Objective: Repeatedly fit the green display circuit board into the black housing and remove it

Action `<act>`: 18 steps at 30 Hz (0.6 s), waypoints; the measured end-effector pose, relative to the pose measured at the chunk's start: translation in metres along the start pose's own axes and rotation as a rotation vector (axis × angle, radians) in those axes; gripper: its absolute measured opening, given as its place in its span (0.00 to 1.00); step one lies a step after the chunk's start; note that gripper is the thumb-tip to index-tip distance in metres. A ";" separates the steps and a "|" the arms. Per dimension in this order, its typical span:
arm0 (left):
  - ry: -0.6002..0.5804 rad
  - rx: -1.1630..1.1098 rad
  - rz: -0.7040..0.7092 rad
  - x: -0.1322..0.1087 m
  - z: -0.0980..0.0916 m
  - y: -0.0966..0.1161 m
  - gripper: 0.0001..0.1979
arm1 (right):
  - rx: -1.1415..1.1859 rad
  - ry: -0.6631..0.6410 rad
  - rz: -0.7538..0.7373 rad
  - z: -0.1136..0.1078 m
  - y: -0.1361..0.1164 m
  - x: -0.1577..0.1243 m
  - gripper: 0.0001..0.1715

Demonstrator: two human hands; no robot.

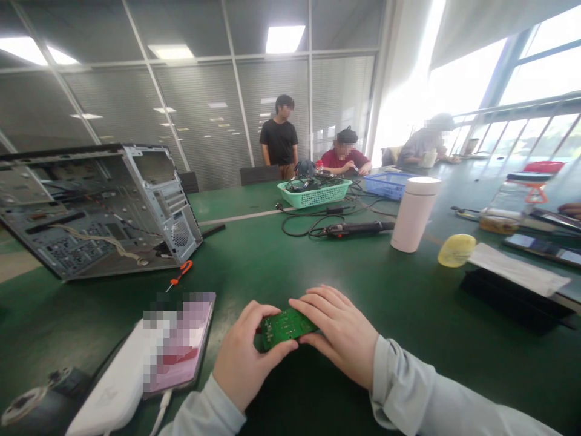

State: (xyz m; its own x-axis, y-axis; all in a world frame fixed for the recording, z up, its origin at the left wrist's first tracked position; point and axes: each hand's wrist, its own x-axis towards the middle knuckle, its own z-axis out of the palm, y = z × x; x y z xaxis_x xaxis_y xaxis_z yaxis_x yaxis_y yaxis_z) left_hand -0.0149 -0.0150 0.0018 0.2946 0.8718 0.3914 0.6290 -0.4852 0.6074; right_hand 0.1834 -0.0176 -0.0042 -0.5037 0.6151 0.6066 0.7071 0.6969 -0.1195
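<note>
A small green circuit board (287,327) is held between both hands, just above the table, its face with solder points turned up. My left hand (247,348) is closed on its left end, thumb along the near edge and fingers at the far edge. On the right end, my right hand (338,330) lies with its fingers over the far edge and the thumb below, also closed on it; these fingers hide part of the board. To the left of my hands lie a phone (193,345) and a white power bank (118,369) with a cable.
An open computer case (100,212) stands at left, an orange-handled screwdriver (181,275) before it. Ahead are an electric screwdriver (354,229), a pink bottle (415,215), a green basket (315,192) and a blue basket (385,184). A yellow object (456,250) lies right. Several people are beyond.
</note>
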 end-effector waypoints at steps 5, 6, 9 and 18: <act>0.035 0.136 0.178 0.000 -0.004 0.001 0.19 | 0.101 -0.063 0.000 -0.003 0.004 -0.001 0.30; 0.040 0.148 0.208 0.000 -0.004 0.000 0.19 | 0.118 -0.063 0.013 -0.003 0.003 -0.001 0.30; 0.047 0.142 0.257 0.000 -0.005 0.000 0.20 | 0.213 -0.044 0.051 0.000 0.000 -0.002 0.25; 0.027 -0.205 -0.009 0.001 -0.004 -0.003 0.28 | 0.514 -0.130 0.305 0.011 -0.002 -0.010 0.15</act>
State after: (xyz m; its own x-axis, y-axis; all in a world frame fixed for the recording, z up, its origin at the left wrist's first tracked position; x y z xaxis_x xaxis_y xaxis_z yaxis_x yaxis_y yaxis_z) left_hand -0.0196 -0.0126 0.0033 0.2682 0.8755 0.4020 0.4713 -0.4832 0.7378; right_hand 0.1816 -0.0208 -0.0189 -0.3952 0.8324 0.3885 0.5151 0.5510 -0.6565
